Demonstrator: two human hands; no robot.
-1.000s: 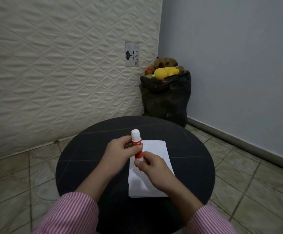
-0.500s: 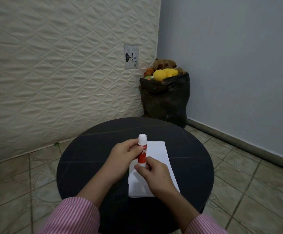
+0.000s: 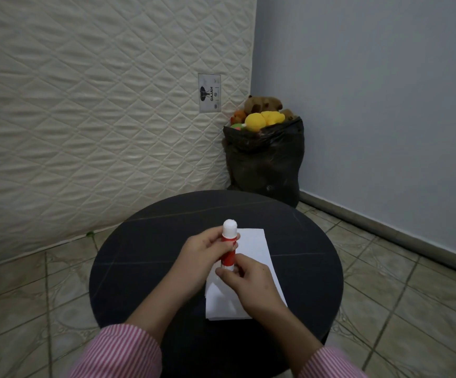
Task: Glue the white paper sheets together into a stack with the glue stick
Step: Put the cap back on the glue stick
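Observation:
A red glue stick (image 3: 228,253) with a white cap stands upright above the white paper sheets (image 3: 254,249), which lie on the round black table (image 3: 145,257). My left hand (image 3: 199,261) grips the stick's red body from the left. My right hand (image 3: 245,286) pinches the stick's white base with thumb and fingers. Both hands cover the middle and lower part of the sheets. The cap is on the stick.
A quilted mattress (image 3: 98,105) leans against the wall on the left. A black bag (image 3: 265,162) stuffed with plush toys stands in the corner behind the table. Tiled floor (image 3: 401,301) surrounds the table.
The glue stick has tipped from leaning to more upright between my hands. My right hand keeps its fingers at the base; my head has lowered slightly toward the table.

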